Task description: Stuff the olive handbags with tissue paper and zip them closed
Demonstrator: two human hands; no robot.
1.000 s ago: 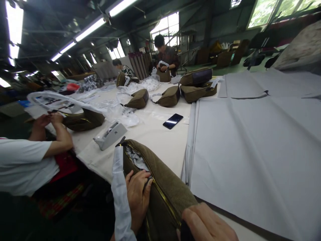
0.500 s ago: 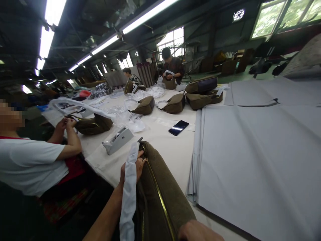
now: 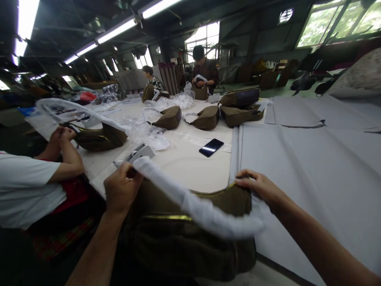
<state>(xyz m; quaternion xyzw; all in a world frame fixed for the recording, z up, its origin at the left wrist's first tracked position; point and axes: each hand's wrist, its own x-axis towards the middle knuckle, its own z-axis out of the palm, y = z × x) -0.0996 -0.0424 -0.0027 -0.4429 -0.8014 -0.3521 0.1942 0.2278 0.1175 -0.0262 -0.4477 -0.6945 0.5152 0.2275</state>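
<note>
An olive-brown handbag (image 3: pixel 184 246) with brass zippers stands upright at the table's near edge, its front pocket facing me. Its strap (image 3: pixel 202 208), wrapped in white padding, droops across the front and is slightly blurred. My left hand (image 3: pixel 122 188) is closed on the bag's upper left corner, where the strap begins. At the upper right corner, my right hand (image 3: pixel 257 184) pinches the bag beside the end of the top zipper. The fingertips of my left hand are partly hidden behind the strap end.
A tape dispenser (image 3: pixel 139 153) and a phone (image 3: pixel 211 147) lie beyond the bag. Large grey sheets (image 3: pixel 306 178) are stacked on the right. Several similar bags (image 3: pixel 208 118) and clear plastic (image 3: pixel 154 137) lie farther back. A co-worker (image 3: pixel 29 182) handles another bag on the left.
The handbag has turned from pointing away to lying crosswise, front toward me. My left hand moved to its left corner, and my right hand rose to its right corner. The strap swung across the front.
</note>
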